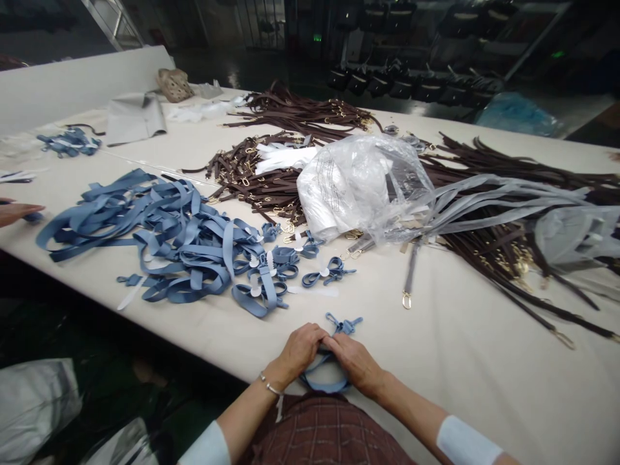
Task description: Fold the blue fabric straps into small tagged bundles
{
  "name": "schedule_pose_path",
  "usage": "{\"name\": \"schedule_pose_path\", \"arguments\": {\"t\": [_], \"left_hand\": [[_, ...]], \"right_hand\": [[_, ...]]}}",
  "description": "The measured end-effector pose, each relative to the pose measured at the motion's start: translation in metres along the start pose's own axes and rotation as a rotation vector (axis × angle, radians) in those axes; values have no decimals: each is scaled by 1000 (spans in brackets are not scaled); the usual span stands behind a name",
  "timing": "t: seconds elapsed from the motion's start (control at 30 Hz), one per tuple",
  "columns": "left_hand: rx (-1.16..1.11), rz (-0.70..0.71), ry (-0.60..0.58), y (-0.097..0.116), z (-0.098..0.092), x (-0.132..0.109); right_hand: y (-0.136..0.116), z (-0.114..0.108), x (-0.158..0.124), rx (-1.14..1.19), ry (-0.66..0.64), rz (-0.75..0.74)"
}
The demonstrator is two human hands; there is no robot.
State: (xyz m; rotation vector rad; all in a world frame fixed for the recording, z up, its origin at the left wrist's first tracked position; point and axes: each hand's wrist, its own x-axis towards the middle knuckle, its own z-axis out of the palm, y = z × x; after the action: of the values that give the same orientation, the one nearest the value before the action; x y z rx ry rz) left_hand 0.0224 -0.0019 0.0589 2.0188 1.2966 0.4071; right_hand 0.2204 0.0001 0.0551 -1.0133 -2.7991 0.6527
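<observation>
My left hand (299,349) and my right hand (354,361) meet at the near edge of the cream table (460,361), both closed on one blue strap (339,326). Its knotted end sticks out just beyond my fingertips, and its loop hangs back toward my lap. A large pile of blue straps (174,239) lies to the left in front of me, with several small tied blue straps (329,271) beside it.
Dark brown straps with gold clasps (489,239) spread across the right and far side. A crumpled clear plastic bag (363,184) sits in the middle. Another person's hand (17,212) rests at the far left edge. Grey cloth (133,119) lies at the back left.
</observation>
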Motion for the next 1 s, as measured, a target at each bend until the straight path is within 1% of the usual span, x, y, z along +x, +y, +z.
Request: {"name": "schedule_pose_path", "arguments": {"t": [0.13,0.2,0.27,0.33,0.4,0.47,0.53,0.63,0.7,0.8,0.9,0.93,1.0], "left_hand": [[-25,-5,-18,-4,-3,-3],[-21,14,-42,-6,-6,-5],[12,35,-69,-4,-8,-9],[85,41,-80,1,-9,-15],[145,45,-64,9,-8,-24],[153,87,-56,17,-5,-33],[131,138,-84,22,-2,-40],[143,125,-130,25,-1,-43],[154,101,-139,26,-3,-42],[136,102,-124,28,-3,-40],[123,106,-80,28,3,-41],[127,114,-63,27,6,-41],[144,137,-26,24,12,-42]], "right_hand": [[2,15,-4,78,101,68],[4,16,-3,79,141,151],[7,12,-1,4,112,223],[8,5,2,-83,52,237],[9,1,5,-125,21,235],[8,-1,6,-121,16,247],[7,-1,6,-116,10,270],[7,0,5,-97,-9,292],[8,-3,4,-72,-32,280],[10,-15,3,-28,-61,255],[7,-30,4,-58,-13,241],[5,-33,5,-83,21,205],[3,-37,7,-113,90,50]]}}
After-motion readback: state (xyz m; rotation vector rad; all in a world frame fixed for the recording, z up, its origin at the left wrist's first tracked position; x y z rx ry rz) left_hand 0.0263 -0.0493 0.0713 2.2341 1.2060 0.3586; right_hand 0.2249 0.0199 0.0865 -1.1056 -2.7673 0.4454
